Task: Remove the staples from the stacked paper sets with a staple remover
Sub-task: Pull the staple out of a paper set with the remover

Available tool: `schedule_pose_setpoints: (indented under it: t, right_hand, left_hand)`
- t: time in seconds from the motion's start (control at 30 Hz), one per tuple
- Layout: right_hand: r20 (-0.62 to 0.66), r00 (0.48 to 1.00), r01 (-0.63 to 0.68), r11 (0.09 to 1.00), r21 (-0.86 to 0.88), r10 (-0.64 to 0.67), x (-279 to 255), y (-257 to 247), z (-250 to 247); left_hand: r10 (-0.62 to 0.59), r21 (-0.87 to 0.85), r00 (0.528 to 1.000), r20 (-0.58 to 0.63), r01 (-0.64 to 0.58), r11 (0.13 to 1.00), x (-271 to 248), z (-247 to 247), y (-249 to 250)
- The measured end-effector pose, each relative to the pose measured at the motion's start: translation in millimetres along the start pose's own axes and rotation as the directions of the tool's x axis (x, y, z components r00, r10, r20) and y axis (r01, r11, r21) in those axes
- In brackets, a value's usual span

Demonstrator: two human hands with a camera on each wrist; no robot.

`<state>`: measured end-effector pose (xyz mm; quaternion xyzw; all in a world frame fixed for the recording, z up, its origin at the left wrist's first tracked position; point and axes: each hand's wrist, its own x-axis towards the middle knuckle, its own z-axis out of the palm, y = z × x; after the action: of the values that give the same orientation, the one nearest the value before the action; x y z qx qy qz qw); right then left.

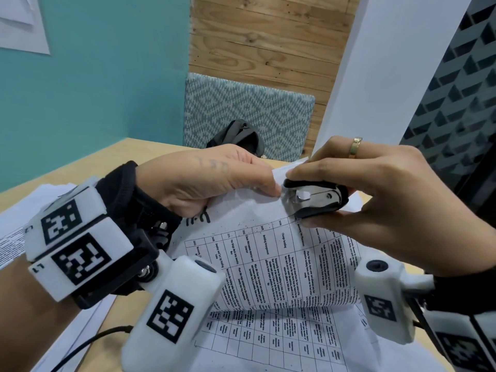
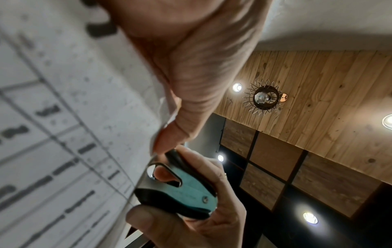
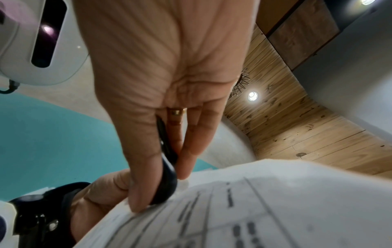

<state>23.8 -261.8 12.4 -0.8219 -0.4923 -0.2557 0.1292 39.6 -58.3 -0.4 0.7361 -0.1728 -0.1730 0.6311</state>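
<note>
Fingers of the right hand (image 1: 375, 189) are squeezing the staple remover (image 1: 315, 198) between thumb and forefinger, so that hand is wrapped tight round the tool, and its metal claws are biting into the top corner of the paper set (image 1: 281, 253). Right next to it, touching the tool's nose, the left hand (image 1: 209, 181) is pinching that same corner, thumb on top and fingers underneath, keeping the sheets lifted and bent up off the pile.

So I'd say the step in hand is the actual pull on this set's staple. Can't make out the staple itself though, the claws and the thumb are covering it.

The lifted set is curling up from the stack of papers (image 1: 268, 342), which is lying at the near edge of the wooden table (image 1: 120, 154); more sheets are spreading toward the left edge.

Next move, my guess: finishing the squeeze and easing the tool away from the corner while the left pinch is holding firm, otherwise the corner is probably tearing.
</note>
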Motion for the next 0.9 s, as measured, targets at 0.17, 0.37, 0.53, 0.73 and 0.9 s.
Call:
schedule_pose_setpoints:
  t: [0.17, 0.37, 0.53, 0.73, 0.9]
  right_hand:
    - [-0.008, 1.000, 0.014, 1.000, -0.023, -0.015, -0.5, -2.1, -1.3]
    - [-0.038, 0.999, 0.014, 0.999, -0.042, -0.016, -1.7, -3.1, 0.1]
    - [-0.036, 0.999, 0.014, 0.999, -0.037, -0.015, -1.9, -3.5, -0.9]
    - [-0.062, 0.998, 0.016, 0.999, -0.050, -0.019, -1.4, -5.3, -0.9]
    - [-0.090, 0.996, 0.002, 0.998, -0.060, -0.008, -1.5, -6.1, -1.9]
  left_hand:
    - [-0.002, 0.000, 1.000, 0.000, 0.002, 1.000, -2.7, 0.5, 1.6]
    - [-0.012, -0.018, 1.000, 0.001, 0.012, 1.000, -4.2, 0.6, 2.7]
    - [-0.023, -0.022, 1.000, 0.015, 0.023, 0.999, -5.5, 1.0, 3.4]
    - [0.045, 0.004, 0.999, 0.021, -0.046, 0.999, -8.0, 4.6, 4.6]
    - [0.109, 0.051, 0.993, -0.044, -0.106, 0.993, -9.9, 7.6, 2.7]
